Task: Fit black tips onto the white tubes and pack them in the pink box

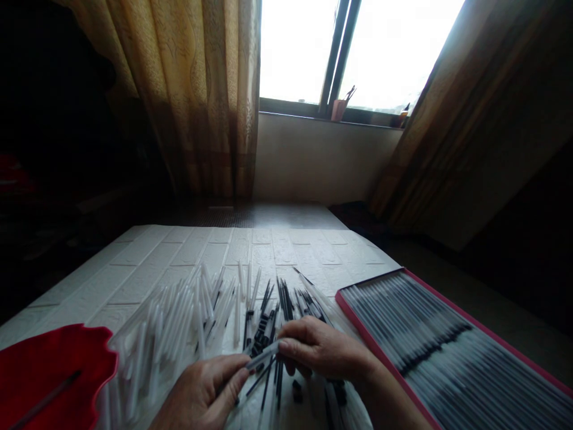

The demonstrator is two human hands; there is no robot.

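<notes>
A slim translucent plastic tube point(262, 357) spans the gap between my hands. Its left end is pinched between thumb and fingers of my left hand point(208, 388). My right hand point(316, 346) grips the other end with thumb and forefinger, its remaining fingers curled under. Beneath and behind them lie thin black rods point(285, 298) and small black caps point(261, 337), heaped together. Loose clear tubes point(179, 310) are piled to the left of my hands. Whether a rod sits inside the held tube I cannot tell.
A red-edged tray point(439, 334) at right holds rows of tubes with dark middles. At lower left is a red scalloped dish point(54, 364) with one dark-tipped tube in it. The white brick-patterned table point(242, 245) reaches toward a curtained window point(295, 54).
</notes>
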